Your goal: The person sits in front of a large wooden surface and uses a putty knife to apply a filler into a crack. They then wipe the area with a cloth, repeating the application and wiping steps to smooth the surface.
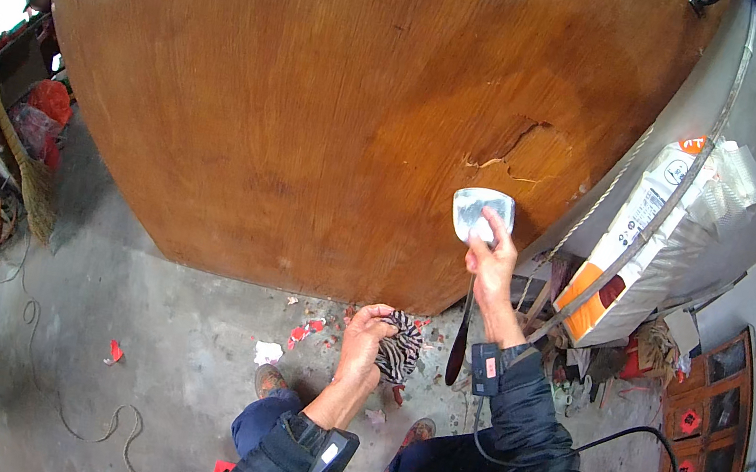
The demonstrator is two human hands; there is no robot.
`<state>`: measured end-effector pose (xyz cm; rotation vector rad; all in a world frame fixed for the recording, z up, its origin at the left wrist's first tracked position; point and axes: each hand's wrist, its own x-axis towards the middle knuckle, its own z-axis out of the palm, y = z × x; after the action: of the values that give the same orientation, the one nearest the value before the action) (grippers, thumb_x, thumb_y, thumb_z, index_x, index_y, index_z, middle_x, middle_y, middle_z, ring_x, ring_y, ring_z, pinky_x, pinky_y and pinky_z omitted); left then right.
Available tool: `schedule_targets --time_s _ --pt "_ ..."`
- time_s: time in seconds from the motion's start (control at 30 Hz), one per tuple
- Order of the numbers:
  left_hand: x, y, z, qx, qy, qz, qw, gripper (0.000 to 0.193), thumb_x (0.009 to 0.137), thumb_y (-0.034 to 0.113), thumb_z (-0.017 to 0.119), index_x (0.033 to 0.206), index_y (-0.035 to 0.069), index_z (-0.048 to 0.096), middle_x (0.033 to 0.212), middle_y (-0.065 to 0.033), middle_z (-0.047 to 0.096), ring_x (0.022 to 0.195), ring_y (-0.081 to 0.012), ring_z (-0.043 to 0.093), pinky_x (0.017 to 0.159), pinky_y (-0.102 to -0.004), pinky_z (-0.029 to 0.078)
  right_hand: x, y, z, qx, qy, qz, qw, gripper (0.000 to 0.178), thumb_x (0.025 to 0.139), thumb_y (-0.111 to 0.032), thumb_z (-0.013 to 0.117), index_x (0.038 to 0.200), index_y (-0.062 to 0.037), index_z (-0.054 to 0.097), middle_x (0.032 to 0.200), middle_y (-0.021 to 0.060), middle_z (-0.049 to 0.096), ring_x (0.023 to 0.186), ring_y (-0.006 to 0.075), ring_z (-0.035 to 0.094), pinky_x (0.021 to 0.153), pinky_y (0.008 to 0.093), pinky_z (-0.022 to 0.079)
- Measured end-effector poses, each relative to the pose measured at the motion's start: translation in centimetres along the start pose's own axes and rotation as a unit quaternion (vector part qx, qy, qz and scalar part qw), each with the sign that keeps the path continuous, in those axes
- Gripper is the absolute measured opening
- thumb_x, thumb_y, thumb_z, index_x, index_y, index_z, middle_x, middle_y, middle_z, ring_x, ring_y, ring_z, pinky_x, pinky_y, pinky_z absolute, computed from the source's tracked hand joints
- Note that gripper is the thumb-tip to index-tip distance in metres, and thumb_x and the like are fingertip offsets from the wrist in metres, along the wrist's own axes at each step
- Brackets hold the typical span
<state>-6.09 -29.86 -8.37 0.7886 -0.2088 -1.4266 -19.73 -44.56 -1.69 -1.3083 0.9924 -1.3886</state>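
Note:
My right hand (pixel 494 272) grips a metal spatula (pixel 473 204) near its head, with fingers lying on the shiny blade. Its dark handle hangs down below the hand. The blade is in front of a large brown wooden panel (pixel 318 118), just under a cracked, peeling patch in the wood; whether it touches the panel I cannot tell. Lower and to the left, my left hand (pixel 361 344) is closed on a bunched zebra-striped cloth (pixel 401 346). Part of the cloth is hidden behind the fingers.
Red and white paper scraps (pixel 268 353) lie on the concrete floor around my feet. A white and orange package (pixel 629 241) leans at the right beside a twisted rope. Farther right stands a wooden cabinet (pixel 706 426). A straw broom (pixel 35 187) and a thin cord are at the left.

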Motion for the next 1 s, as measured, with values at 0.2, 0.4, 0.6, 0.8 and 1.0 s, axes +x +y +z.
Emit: schedule_targets --time_s 0.2,0.4,0.6,0.8,1.0 --pt "0.1 0.2 0.0 -0.001 0.009 0.013 1.000 0.022 0.071 -0.007 0.050 0.090 0.003 0.055 0.080 -0.0043 0.058 0.072 -0.0136 0.055 0.067 -0.0248 0.046 -1.9 1.1 -1.2 -0.010 0.038 0.133 0.990 0.043 0.080 -0.002 0.059 0.121 -0.0089 0.048 0.081 0.0022 0.055 0.043 0.0048 0.038 0.036 0.0180 0.028" --pt "0.1 -0.1 -0.3 -0.005 0.001 0.007 1.000 0.022 0.072 -0.007 0.049 0.090 0.003 0.055 0.081 -0.0050 0.059 0.073 -0.0144 0.056 0.068 -0.0257 0.047 -0.8 -1.8 0.7 0.005 -0.010 -0.018 1.000 0.045 0.079 0.004 0.055 0.123 -0.0029 0.045 0.087 0.0020 0.055 0.044 0.0043 0.037 0.038 0.0182 0.027" --pt "0.0 0.0 -0.1 0.002 0.010 0.016 1.000 0.021 0.072 -0.007 0.049 0.091 0.003 0.055 0.082 -0.0047 0.059 0.074 -0.0139 0.056 0.069 -0.0255 0.046 -0.1 -0.1 3.0 0.062 -0.010 0.016 0.998 0.044 0.078 0.004 0.057 0.121 -0.0063 0.049 0.085 0.0033 0.057 0.044 0.0043 0.038 0.038 0.0175 0.028" --pt "0.0 0.4 -0.1 0.009 0.025 0.038 0.999 0.023 0.070 -0.007 0.050 0.090 0.003 0.055 0.082 -0.0051 0.059 0.074 -0.0140 0.056 0.069 -0.0254 0.046 -1.7 1.7 1.0 0.008 -0.036 0.129 0.991 0.039 0.081 -0.002 0.059 0.118 -0.0074 0.049 0.075 0.0004 0.054 0.043 0.0045 0.036 0.038 0.0190 0.026" --pt "0.1 0.5 -0.3 -0.011 0.019 0.039 0.999 0.021 0.069 -0.007 0.050 0.087 0.003 0.056 0.078 -0.0031 0.058 0.073 -0.0134 0.055 0.070 -0.0251 0.045 -2.7 -1.3 -0.4 -0.017 -0.056 0.096 0.994 0.036 0.083 -0.006 0.057 0.118 -0.0088 0.050 0.087 0.0024 0.055 0.043 0.0050 0.040 0.038 0.0181 0.028"
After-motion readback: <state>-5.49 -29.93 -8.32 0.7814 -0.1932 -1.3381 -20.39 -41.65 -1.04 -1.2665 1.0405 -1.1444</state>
